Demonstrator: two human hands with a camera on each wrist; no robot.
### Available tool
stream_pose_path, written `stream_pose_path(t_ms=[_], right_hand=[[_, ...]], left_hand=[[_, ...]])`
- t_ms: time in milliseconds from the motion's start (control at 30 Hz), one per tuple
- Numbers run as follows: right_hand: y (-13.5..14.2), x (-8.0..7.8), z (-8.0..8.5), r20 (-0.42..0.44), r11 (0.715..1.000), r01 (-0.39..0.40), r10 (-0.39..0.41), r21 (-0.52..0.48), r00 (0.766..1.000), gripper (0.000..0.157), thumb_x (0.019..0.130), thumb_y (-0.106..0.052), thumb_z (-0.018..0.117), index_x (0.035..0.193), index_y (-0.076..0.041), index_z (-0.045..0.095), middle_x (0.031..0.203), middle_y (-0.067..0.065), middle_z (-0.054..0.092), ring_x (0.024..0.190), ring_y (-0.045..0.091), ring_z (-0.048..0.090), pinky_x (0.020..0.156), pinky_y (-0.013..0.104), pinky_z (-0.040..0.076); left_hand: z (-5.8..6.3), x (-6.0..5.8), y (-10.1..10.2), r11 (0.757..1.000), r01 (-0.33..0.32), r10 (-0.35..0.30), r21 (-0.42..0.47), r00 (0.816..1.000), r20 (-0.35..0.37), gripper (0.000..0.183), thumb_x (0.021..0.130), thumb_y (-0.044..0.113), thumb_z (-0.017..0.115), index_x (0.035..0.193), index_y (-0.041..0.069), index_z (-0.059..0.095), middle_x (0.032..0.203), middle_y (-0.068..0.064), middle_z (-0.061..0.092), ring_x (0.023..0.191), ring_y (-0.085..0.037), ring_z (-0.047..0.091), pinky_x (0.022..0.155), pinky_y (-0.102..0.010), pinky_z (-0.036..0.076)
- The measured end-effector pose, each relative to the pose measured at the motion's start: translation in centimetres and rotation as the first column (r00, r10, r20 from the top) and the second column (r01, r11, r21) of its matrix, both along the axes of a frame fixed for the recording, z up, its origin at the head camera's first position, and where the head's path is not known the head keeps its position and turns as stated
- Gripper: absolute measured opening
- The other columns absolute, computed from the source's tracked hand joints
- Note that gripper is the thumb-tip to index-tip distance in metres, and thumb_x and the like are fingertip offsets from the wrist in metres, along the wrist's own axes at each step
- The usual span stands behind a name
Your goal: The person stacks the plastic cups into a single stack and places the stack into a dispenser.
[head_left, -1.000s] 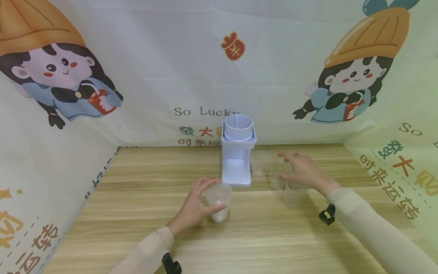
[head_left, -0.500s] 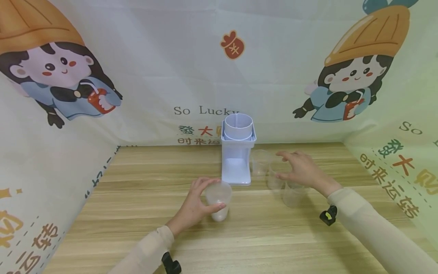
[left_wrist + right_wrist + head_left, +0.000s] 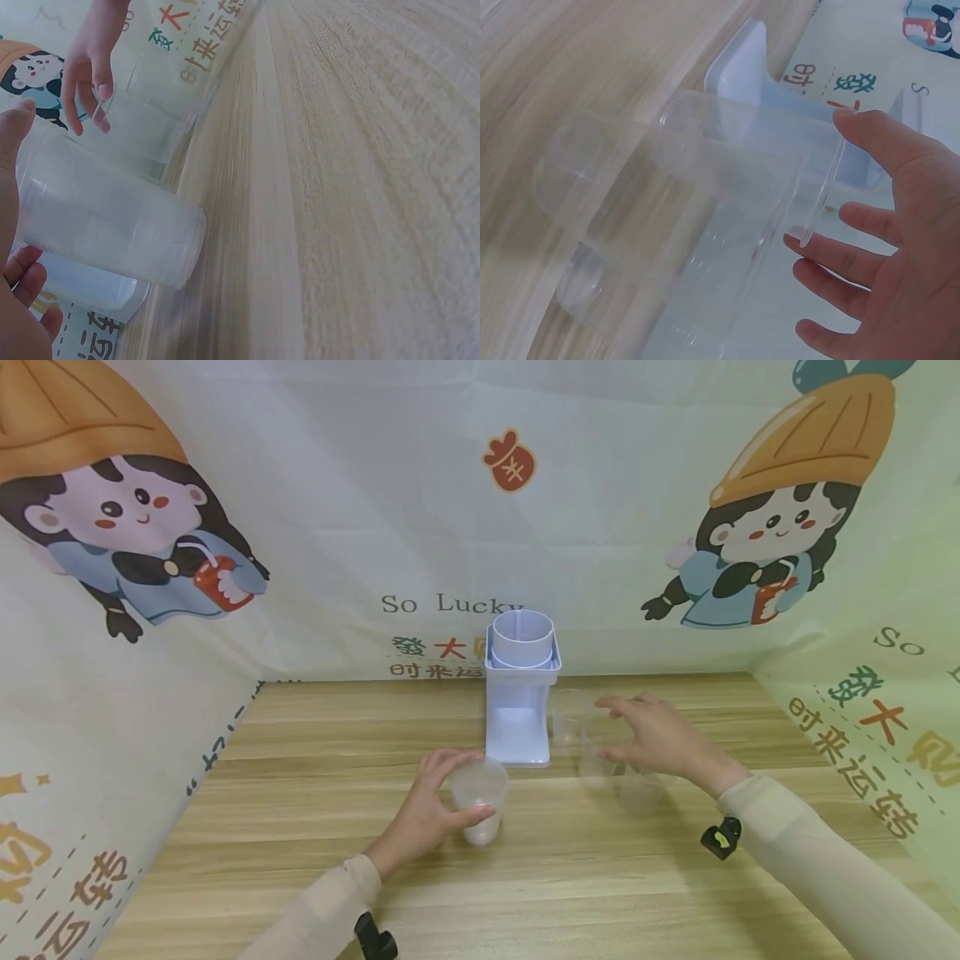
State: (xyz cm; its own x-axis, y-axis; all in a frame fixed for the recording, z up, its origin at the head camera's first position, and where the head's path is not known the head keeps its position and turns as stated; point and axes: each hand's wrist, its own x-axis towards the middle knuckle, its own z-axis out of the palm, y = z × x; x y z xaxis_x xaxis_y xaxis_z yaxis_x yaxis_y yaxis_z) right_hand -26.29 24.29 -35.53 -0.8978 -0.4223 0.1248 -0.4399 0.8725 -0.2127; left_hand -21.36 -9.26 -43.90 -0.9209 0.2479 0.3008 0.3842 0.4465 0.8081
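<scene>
My left hand [image 3: 427, 806] grips a cloudy, translucent plastic cup [image 3: 480, 787] near its rim, thumb on the near side and fingers on the far side. The cup narrows toward its base, close to the wooden tabletop. With thumb and fingertips, my right hand [image 3: 652, 739] pinches a clear plastic cup [image 3: 597, 752] at the rim; its other fingers are spread in the right wrist view. Two more clear cups flank it: one [image 3: 572, 718] behind, beside the pale blue stand [image 3: 517, 739], and one [image 3: 640, 792] nearer me, partly under the right hand.
The stand carries a round, pale blue open cylinder [image 3: 523, 643] on top and has a flat foot. A printed cloth [image 3: 337, 535] hangs behind and along both sides of the wooden tabletop [image 3: 300, 752]. A small black clip [image 3: 722, 837] hangs at the right cuff.
My right hand has shifted slightly left with the clear cup, bringing it nearer the stand. The left hand and its cloudy cup have stayed in place.
</scene>
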Motion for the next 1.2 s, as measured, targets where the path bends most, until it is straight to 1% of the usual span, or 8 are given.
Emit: stream_pose_path(t_ms=[233, 433, 633, 767, 933, 1033, 1200], right_hand=[[-0.6, 0.7, 0.2, -0.017, 1.000, -0.013, 0.013, 0.013, 1.000, 0.072, 0.084, -0.045, 0.074, 0.143, -0.014, 0.049, 0.129, 0.013, 0.067, 0.124, 0.040, 0.056, 0.102, 0.061, 0.044], [-1.1, 1.4, 0.3, -0.078, 0.998, -0.051, 0.054, 0.042, 0.995, 0.070, 0.081, -0.045, 0.077, 0.140, -0.015, 0.053, 0.124, 0.010, 0.070, 0.118, 0.037, 0.060, 0.098, 0.058, 0.048], [-1.7, 2.0, 0.4, -0.092, 0.996, -0.076, 0.081, 0.050, 0.992, 0.070, 0.082, -0.046, 0.076, 0.140, -0.015, 0.053, 0.125, 0.010, 0.069, 0.118, 0.035, 0.061, 0.099, 0.057, 0.047], [-2.0, 2.2, 0.5, -0.085, 0.994, -0.102, 0.104, 0.029, 0.991, 0.071, 0.082, -0.045, 0.076, 0.141, -0.013, 0.053, 0.128, 0.011, 0.068, 0.120, 0.036, 0.060, 0.101, 0.057, 0.047], [-2.3, 2.3, 0.5, -0.067, 0.992, -0.123, 0.124, 0.006, 0.990, 0.071, 0.083, -0.043, 0.076, 0.141, -0.011, 0.052, 0.131, 0.012, 0.066, 0.122, 0.038, 0.058, 0.104, 0.059, 0.044], [-2.6, 2.4, 0.6, -0.067, 0.991, -0.134, 0.133, -0.003, 0.989, 0.071, 0.082, -0.042, 0.077, 0.141, -0.011, 0.052, 0.130, 0.012, 0.066, 0.122, 0.038, 0.057, 0.104, 0.059, 0.043], [-3.1, 2.5, 0.7, -0.092, 0.989, -0.147, 0.146, 0.002, 0.985, 0.072, 0.082, -0.043, 0.077, 0.141, -0.011, 0.052, 0.128, 0.011, 0.068, 0.120, 0.037, 0.059, 0.103, 0.058, 0.045]], left_hand=[[0.0, 0.0, 0.0, 1.000, 0.004, -0.004, 0.003, 1.000, -0.003, 0.066, 0.070, 0.029, 0.089, 0.130, 0.024, 0.061, 0.130, -0.001, 0.054, 0.129, -0.024, 0.040, 0.105, -0.053, 0.038], [0.0, 0.0, 0.0, 1.000, 0.003, -0.003, 0.001, 1.000, -0.004, 0.066, 0.070, 0.029, 0.089, 0.130, 0.024, 0.061, 0.130, -0.001, 0.054, 0.129, -0.024, 0.040, 0.105, -0.054, 0.038], [0.1, 0.1, 0.1, 1.000, 0.002, -0.002, 0.000, 1.000, -0.008, 0.066, 0.070, 0.029, 0.089, 0.130, 0.024, 0.061, 0.131, -0.002, 0.054, 0.129, -0.024, 0.040, 0.105, -0.055, 0.039], [0.1, 0.1, 0.0, 1.000, 0.002, -0.002, 0.001, 1.000, -0.021, 0.066, 0.070, 0.030, 0.089, 0.130, 0.023, 0.062, 0.131, -0.003, 0.055, 0.127, -0.025, 0.041, 0.104, -0.054, 0.039], [0.2, 0.1, 0.1, 1.000, 0.000, 0.000, 0.001, 1.000, -0.016, 0.066, 0.070, 0.029, 0.090, 0.130, 0.023, 0.062, 0.130, -0.002, 0.055, 0.128, -0.025, 0.041, 0.104, -0.054, 0.040], [0.1, 0.1, 0.1, 1.000, -0.002, 0.002, -0.001, 1.000, -0.008, 0.066, 0.070, 0.028, 0.090, 0.130, 0.024, 0.061, 0.130, -0.002, 0.055, 0.129, -0.026, 0.041, 0.104, -0.055, 0.040], [0.2, 0.1, 0.1, 1.000, -0.003, 0.003, 0.001, 1.000, 0.021, 0.066, 0.070, 0.029, 0.089, 0.130, 0.025, 0.061, 0.131, -0.001, 0.053, 0.131, -0.025, 0.039, 0.106, -0.056, 0.040]])
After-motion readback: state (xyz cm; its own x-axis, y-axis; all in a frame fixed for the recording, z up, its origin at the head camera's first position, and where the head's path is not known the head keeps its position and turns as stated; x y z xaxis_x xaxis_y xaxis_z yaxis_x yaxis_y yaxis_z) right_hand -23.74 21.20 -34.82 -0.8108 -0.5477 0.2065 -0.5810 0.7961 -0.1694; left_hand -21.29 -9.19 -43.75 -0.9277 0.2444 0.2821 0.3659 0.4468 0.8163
